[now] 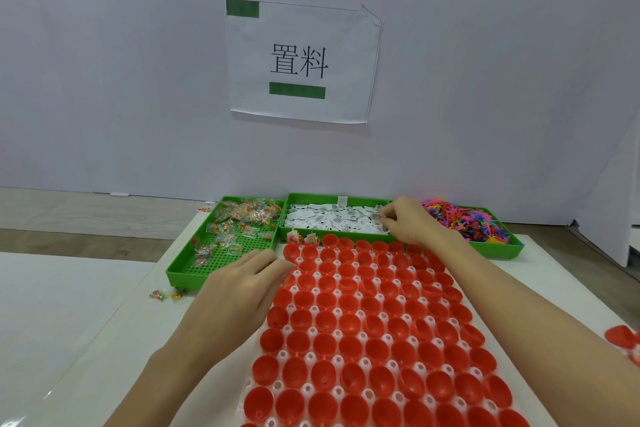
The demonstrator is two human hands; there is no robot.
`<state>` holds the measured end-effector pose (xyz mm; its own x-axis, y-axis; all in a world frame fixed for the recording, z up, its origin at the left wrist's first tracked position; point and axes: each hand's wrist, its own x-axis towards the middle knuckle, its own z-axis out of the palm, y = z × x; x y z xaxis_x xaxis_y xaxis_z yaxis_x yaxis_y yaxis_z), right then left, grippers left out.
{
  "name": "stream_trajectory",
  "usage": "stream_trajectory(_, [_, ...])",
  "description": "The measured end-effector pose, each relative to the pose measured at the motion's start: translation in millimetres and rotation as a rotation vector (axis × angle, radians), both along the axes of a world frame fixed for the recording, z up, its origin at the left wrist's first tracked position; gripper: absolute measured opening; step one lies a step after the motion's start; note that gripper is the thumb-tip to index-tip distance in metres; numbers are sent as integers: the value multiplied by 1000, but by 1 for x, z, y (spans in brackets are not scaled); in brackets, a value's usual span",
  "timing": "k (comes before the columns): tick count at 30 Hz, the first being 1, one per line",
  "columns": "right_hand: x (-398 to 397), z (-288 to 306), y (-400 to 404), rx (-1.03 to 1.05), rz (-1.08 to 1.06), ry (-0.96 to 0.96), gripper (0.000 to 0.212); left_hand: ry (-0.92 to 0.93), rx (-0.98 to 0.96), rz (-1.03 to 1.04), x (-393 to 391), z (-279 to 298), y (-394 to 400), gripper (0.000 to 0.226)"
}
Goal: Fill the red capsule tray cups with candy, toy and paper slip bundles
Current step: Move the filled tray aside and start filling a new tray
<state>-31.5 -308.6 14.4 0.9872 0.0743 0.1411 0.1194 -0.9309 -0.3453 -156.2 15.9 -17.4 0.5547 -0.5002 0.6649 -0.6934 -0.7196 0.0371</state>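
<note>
1. Reaching to the upper centre of the frame, your right hand [412,222] has its fingertips pinched on a small white paper slip [378,218] over the middle green plastic bin [311,199].
2. Your left hand [239,291] lies flat, fingers relaxed and holding nothing, touching the left edge of the red capsule cup tray [363,329] at centre bottom.
3. Two top-left cups already hold bundles [303,238].
4. Candy bin [180,272] sits left, toy bin [498,248] right.

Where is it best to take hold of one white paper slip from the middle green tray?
Pinch one white paper slip by a free edge, coming from above: the slips lie flat and overlapping in the middle green plastic tray, as the right hand reaches there.
</note>
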Motion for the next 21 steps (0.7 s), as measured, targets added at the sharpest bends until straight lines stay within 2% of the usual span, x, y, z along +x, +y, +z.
stream_trajectory(6, [4,-9,-1,65,-44,23,20,22,6,-2,-2,1,1,33])
stream_trajectory(10, [1,-8,0,134,-17,21,40,29,15,0,-2,1,1,33])
stream_trajectory(14, [0,-10,-1,197,-18,-1,44,74,-16,4,-3,1,0,35])
stream_trajectory(17, [-2,-9,0,260,-20,3,41,124,-125,-24,-3,2,-2,35])
stream_trajectory(21, [-13,-6,7,349,-37,-31,20,180,-366,-61,-1,2,-6,13])
